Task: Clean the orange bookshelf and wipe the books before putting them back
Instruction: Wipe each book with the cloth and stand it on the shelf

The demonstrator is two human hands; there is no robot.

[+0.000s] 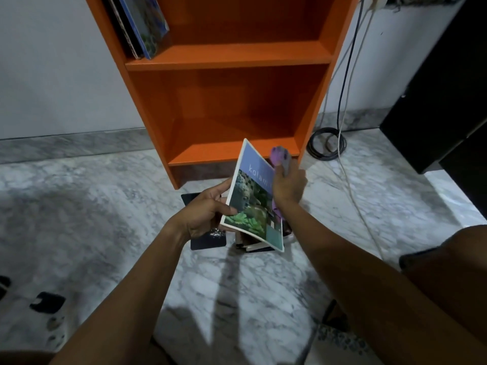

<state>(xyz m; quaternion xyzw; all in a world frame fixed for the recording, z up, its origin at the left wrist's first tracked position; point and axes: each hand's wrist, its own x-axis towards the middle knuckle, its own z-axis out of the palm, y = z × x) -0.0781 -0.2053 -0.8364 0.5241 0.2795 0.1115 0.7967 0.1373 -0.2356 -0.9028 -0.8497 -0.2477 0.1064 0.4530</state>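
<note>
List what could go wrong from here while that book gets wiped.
1. The left hand pinches the thin book only at its left edge while the right hand presses the purple cloth on it; the cover may bend or slip free.
2. If dropped, it would likely land on the books on the floor below and scatter them.

Bottom bay of orange wooden bookshelf (237, 106) open, access clear; leaning thin books (139, 25) block upper bay's left; black coiled cable (326, 143) right on floor.
</note>
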